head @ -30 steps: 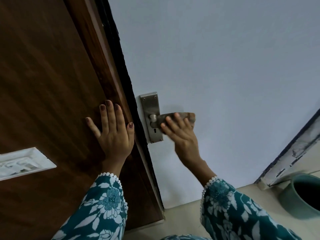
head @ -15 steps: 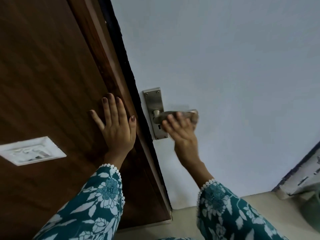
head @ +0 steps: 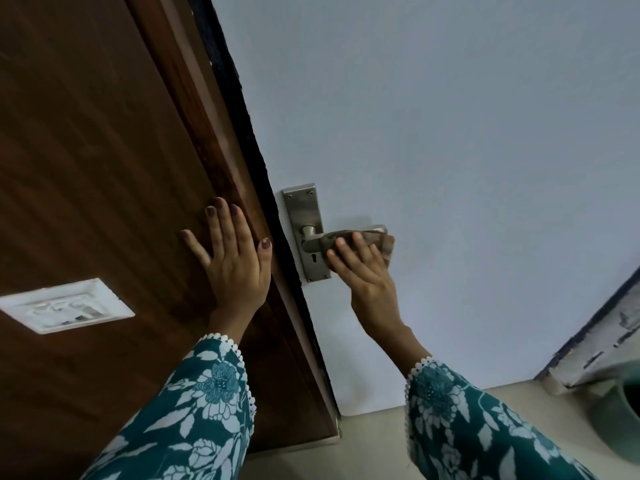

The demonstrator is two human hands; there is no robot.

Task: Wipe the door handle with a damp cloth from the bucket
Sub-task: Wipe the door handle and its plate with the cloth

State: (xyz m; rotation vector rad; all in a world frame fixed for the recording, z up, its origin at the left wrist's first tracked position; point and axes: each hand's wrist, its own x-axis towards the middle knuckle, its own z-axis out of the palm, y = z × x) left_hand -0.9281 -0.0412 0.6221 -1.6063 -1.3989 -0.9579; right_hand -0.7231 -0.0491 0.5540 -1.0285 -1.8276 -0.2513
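Note:
A steel lever door handle (head: 313,242) on a long backplate (head: 304,216) is fixed to the pale blue door. My right hand (head: 363,271) presses a brownish damp cloth (head: 379,239) around the lever, and the cloth covers most of the lever's length. My left hand (head: 232,261) lies flat with fingers spread on the dark wooden panel left of the door edge, holding nothing. The green bucket (head: 623,417) shows only partly at the lower right edge.
A white switch plate (head: 65,306) sits on the wood panel at the left. The beige floor (head: 374,441) runs below the door. A chipped white frame edge (head: 602,344) with a dark strip stands at the right, behind the bucket.
My right hand with the cloth has shifted a little along the lever, staying on it. The view has tilted, and the bucket went out of sight and came back. My left hand stays on the wood.

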